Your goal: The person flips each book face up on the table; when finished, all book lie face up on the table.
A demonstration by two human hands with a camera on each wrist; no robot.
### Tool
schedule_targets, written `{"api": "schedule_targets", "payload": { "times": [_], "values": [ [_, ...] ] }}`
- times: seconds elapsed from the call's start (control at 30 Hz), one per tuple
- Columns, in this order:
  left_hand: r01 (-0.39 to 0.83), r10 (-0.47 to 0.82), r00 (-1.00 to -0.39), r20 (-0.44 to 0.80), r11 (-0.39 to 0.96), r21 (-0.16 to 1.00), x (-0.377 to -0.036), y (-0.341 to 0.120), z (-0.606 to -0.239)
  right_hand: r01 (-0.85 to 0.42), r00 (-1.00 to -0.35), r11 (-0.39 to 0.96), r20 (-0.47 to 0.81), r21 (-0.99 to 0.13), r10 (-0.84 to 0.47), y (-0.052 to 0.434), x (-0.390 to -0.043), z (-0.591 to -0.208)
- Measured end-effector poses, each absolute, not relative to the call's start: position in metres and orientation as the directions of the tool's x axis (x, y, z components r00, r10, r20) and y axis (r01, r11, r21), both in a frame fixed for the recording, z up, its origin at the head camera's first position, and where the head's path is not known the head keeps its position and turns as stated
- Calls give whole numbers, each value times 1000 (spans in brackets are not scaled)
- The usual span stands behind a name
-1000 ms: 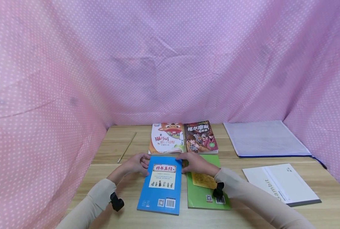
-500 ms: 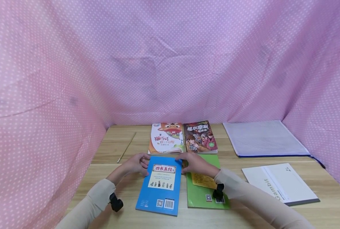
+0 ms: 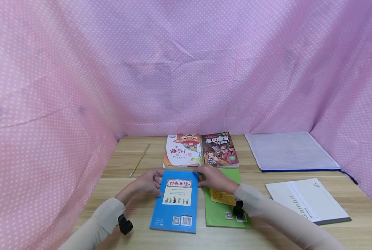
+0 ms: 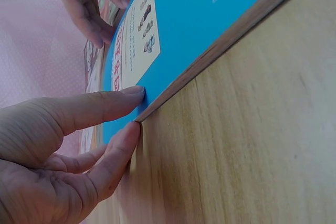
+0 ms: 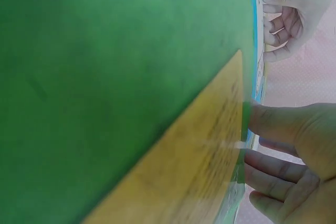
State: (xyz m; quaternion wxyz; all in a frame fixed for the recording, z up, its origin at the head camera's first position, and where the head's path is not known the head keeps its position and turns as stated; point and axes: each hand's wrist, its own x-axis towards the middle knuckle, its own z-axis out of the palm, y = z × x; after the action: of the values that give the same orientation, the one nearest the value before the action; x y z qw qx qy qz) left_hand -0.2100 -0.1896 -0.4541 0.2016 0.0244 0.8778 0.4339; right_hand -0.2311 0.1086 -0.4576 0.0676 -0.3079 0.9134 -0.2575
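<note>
A blue paperback book (image 3: pixel 173 218) lies face up on the wooden table, its back cover with barcode showing. My left hand (image 3: pixel 149 182) is at its upper left edge. In the left wrist view, the thumb (image 4: pixel 118 103) lies at the cover's rim and a finger touches the side of the book. My right hand (image 3: pixel 215 178) touches the blue book's upper right corner, fingers towards the top and thumb at the right side. Under the right wrist lies a green book (image 3: pixel 214 215) with a yellow panel, partly hidden by that arm.
Behind the blue and green books lie a white cartoon-cover book (image 3: pixel 181 152) and a dark detective-cover book (image 3: pixel 220 151). A thin stick (image 3: pixel 139 161) lies at left. On the right are a mesh zip pouch (image 3: pixel 293 152) and a white Gambit pad (image 3: pixel 311 201). Pink dotted cloth (image 3: pixel 186 69) surrounds the table.
The blue book's near end has shifted very slightly to the right. My left hand has eased slightly left at the book's edge; the right hand stays at the corner.
</note>
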Motion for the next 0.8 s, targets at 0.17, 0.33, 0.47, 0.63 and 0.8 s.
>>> {"api": "schedule_targets", "payload": {
  "times": [0.17, 0.33, 0.47, 0.63, 0.8],
  "values": [
    [-135, 200, -924, -325, 626, 768, -209, -190, -455, -532, -804, 685, 42, -498, -593, 106, -232, -458],
    [-143, 188, -925, -330, 632, 762, -207, -191, -455, -547, -801, 695, 50, -467, -597, 105, -233, -459],
    [-143, 183, -926, -329, 636, 759, -207, -193, -456, -555, -791, 676, 56, -485, -609, 103, -233, -459],
    [-134, 197, -928, -317, 616, 776, -208, -196, -459, -553, -774, 622, 64, -554, -631, 103, -234, -455],
    [-135, 200, -930, -309, 594, 793, -209, -197, -461, -515, -777, 589, 49, -622, -628, 104, -236, -455]
  ]
}}
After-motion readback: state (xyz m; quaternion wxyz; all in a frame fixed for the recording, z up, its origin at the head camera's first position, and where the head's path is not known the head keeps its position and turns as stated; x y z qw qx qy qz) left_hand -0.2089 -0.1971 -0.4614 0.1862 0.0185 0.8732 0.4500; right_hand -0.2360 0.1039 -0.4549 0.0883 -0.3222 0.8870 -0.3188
